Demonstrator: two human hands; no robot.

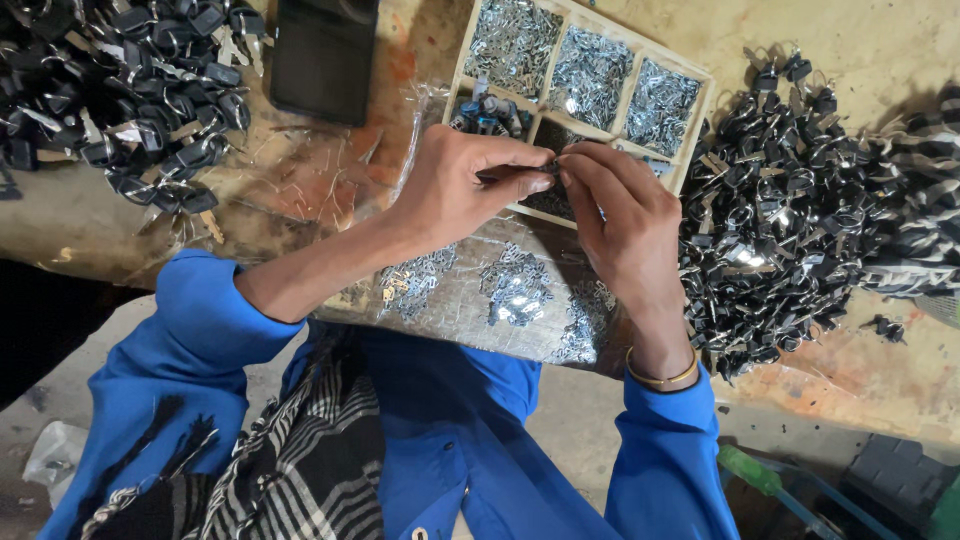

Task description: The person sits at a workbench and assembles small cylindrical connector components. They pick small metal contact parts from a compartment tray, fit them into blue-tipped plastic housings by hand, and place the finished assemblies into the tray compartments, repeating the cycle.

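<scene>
My left hand [455, 185] and my right hand [625, 220] meet above the workbench, fingertips pinched together on a small dark key part [548, 167]. They hover over the front edge of a wooden divided tray [700, 110] filled with small shiny metal pieces. Below my hands lie flat clusters of silvery key blanks [515, 285] on a clear plastic sheet. My right wrist carries a gold bangle, and both sleeves are blue.
A large heap of black-headed keys on rings [790, 210] lies at the right, another heap [130, 80] at the far left. A black rectangular box [322, 55] stands at the top. A checked cloth [300, 460] rests on my lap. A green-handled tool [750, 470] sits bottom right.
</scene>
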